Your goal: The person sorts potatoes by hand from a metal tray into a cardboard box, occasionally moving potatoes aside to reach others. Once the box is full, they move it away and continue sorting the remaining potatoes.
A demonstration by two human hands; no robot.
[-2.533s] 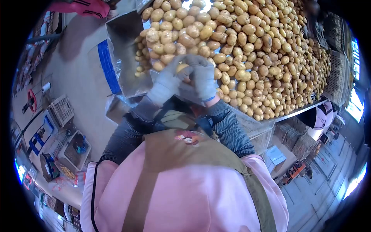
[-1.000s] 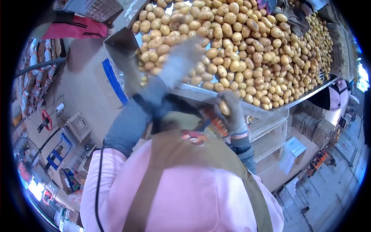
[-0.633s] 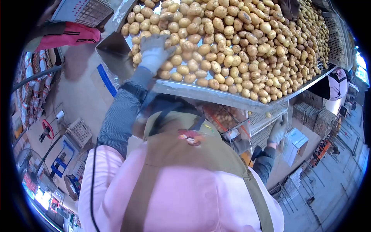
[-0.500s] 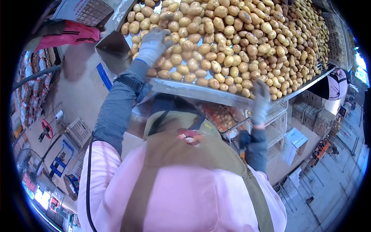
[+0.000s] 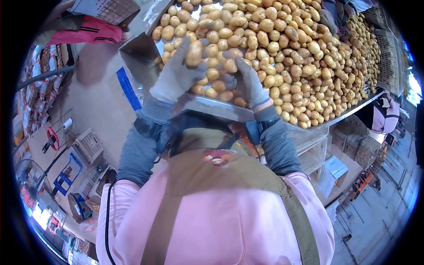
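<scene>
Many yellow-brown potatoes (image 5: pixel 304 70) lie heaped on a metal sorting table (image 5: pixel 221 108). My left hand (image 5: pixel 174 79), in a grey glove, is over the near left part of the heap, its fingers curled round a potato (image 5: pixel 193 54) that is blurred by motion. Facing it, my right hand (image 5: pixel 251 84), also gloved, has its thumb and fingers around another potato (image 5: pixel 230 66). Between the hands, more potatoes rest at the table's near edge.
Another person's gloved hand and sleeve (image 5: pixel 329 17) reach in at the far side. A person in pink (image 5: pixel 99 31) is at upper left. Plastic crates (image 5: pixel 311 154) stand below the table at right, beside a white box (image 5: pixel 331 174). Stacked sacks (image 5: pixel 42 84) are at left.
My right hand has moved left from the near right edge, over the potatoes. My left hand has closed round a potato. Another person's arm has come in at the top right.
</scene>
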